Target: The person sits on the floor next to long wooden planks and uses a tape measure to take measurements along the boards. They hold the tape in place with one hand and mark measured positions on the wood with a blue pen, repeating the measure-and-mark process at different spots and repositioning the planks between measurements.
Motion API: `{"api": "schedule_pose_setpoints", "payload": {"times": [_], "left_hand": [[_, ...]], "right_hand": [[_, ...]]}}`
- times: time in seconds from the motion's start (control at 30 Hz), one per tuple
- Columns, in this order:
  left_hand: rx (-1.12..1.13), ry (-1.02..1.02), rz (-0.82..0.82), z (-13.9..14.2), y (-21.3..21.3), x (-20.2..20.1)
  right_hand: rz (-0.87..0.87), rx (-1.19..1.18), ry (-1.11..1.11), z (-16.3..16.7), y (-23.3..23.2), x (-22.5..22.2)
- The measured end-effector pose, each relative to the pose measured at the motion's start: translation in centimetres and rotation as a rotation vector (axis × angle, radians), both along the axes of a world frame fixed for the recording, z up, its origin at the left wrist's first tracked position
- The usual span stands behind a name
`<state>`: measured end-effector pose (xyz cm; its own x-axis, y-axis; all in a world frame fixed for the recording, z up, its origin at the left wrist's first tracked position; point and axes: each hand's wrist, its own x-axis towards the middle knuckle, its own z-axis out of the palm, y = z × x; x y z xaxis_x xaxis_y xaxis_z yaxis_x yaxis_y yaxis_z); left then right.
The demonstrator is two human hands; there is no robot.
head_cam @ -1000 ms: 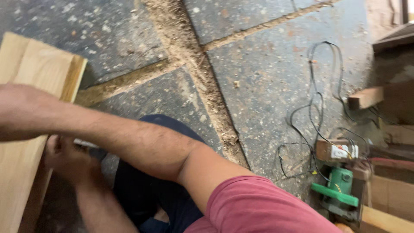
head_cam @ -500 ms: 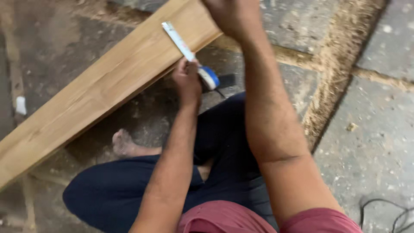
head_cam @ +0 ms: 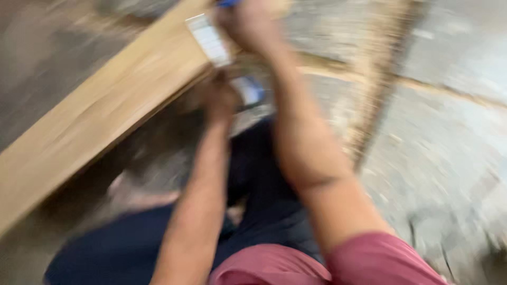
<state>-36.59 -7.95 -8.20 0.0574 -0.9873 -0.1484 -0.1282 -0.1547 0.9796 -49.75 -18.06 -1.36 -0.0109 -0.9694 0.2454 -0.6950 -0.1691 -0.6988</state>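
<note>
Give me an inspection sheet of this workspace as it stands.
Surface: grey stone floor with sawdust-filled joints; picture blurred.
Job's things: long wooden plank lying slantwise; white tape measure blade across it, blue-and-white case at the plank's edge.
Clutter: sawdust line.
Grips: left hand by the case; right hand on the plank by the blade; grasp too blurred to tell.
Cables: nothing seen.
Surroundings: person's dark trousers, red sleeve.
</note>
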Motion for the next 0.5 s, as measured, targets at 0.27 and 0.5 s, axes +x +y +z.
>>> {"api": "schedule_pose_setpoints", "payload": {"times": [0.27, 0.5], "left_hand": [[0.114, 0.358, -0.05, 1.5, 1.3, 0.1], [0.177, 0.263, 0.013, 2.2, 1.1, -0.8]], "right_hand": [[-0.039, 0.289, 0.112, 6.7, 2.0, 1.7], [-0.016, 0.399, -0.033, 8.0, 2.5, 0.7]]}}
